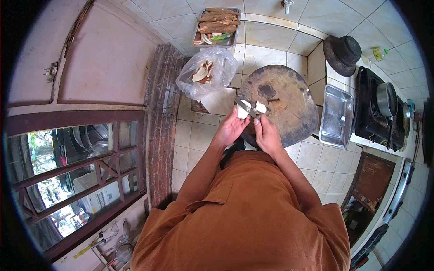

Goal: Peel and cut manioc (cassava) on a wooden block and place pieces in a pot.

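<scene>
My left hand (230,129) holds a white peeled piece of root (243,110) at the left edge of a round wooden board (295,118). In my right hand (268,131) is a knife (250,110), its blade slanting across the white piece. Just past the fingers lies another white piece (260,107). To its right, on the board, rests a short unpeeled chunk of brown root (278,105). A clear plastic bag (220,73) with brown and white peelings (202,73) stands up and to the left of the board.
A metal tray (231,42) of long brown roots (218,23) is behind the bag. On the right counter are an empty-looking steel tray (327,130) with a spoon (342,120), a black stove (368,101) bearing a pan (386,98), and a dark pot (342,54). A brick wall edge (159,135) stands left.
</scene>
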Demonstrator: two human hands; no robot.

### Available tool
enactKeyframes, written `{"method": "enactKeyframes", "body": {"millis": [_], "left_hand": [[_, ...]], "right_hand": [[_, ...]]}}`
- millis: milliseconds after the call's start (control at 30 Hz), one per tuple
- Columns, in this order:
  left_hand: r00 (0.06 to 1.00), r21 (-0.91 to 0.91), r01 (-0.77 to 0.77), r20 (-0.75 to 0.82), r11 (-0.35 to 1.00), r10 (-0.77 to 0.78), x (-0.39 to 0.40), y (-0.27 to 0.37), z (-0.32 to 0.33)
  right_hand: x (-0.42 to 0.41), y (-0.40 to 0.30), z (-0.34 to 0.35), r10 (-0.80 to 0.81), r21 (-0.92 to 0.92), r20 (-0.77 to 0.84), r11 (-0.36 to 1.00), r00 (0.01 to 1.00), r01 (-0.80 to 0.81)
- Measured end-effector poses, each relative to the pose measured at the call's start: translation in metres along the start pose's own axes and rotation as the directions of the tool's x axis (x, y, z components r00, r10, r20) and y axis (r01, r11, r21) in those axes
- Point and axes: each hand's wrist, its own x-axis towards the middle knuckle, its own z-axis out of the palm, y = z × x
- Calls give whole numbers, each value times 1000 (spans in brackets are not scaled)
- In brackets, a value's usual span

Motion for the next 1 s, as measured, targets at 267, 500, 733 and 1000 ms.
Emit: {"method": "enactKeyframes", "body": {"millis": [267,500,733,1000], "left_hand": [[963,-161,197,218,967,-160,0,12,15],[995,145,53,-87,988,-40,3,11,20],[984,476,-19,-148,879,102,8,16,32],[997,712,-7,-47,702,57,3,22,20]], "right_hand": [[1,31,3,238,56,-45,970,970,-235],[-2,25,-3,223,116,-69,970,972,-214],[-4,12,-21,84,90,-12,992,996,-82],[1,1,-35,-2,-79,65,997,998,7]]}}
